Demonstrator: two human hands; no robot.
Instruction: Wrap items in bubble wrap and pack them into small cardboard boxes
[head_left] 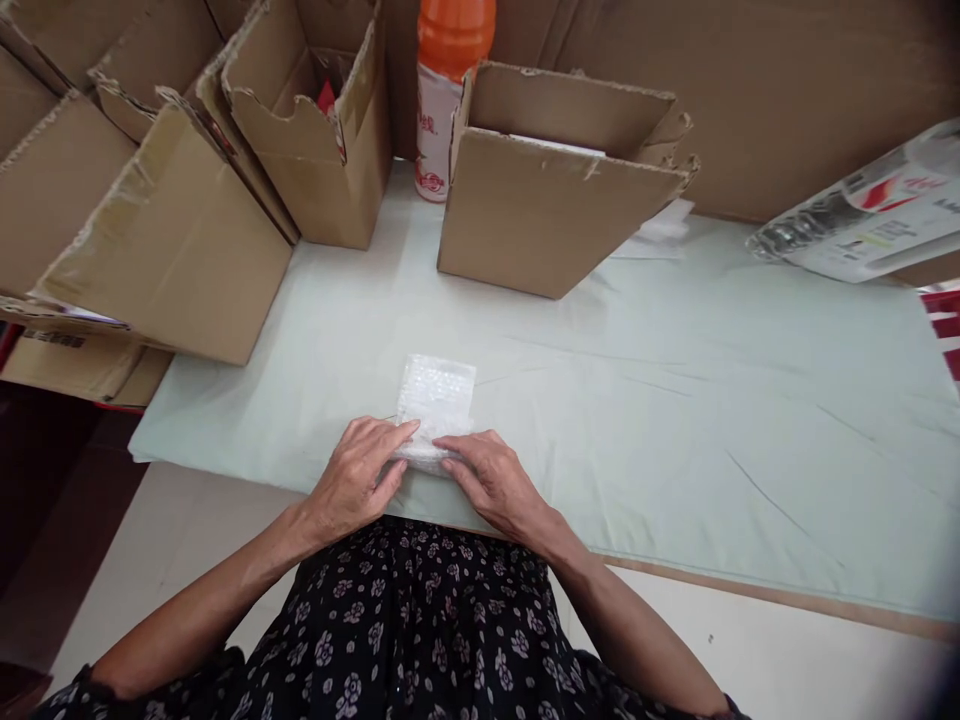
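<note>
A small bubble wrap bag (437, 388) lies near the front edge of the table, its far part flat and its near end folded or rolled over. My left hand (366, 465) grips the left side of that near end, thumb below and fingers on top. On the right side, my right hand (491, 472) pinches the same end between thumb and fingers. Whether something is inside the bubble wrap bag cannot be made out.
Open cardboard boxes (180, 240) crowd the left. Another open box (547, 215) stands at the back middle, beside an orange-capped bottle (436, 130). Clear plastic packaging (870, 205) leans at the right. A pale green cloth (675, 420) covers the table.
</note>
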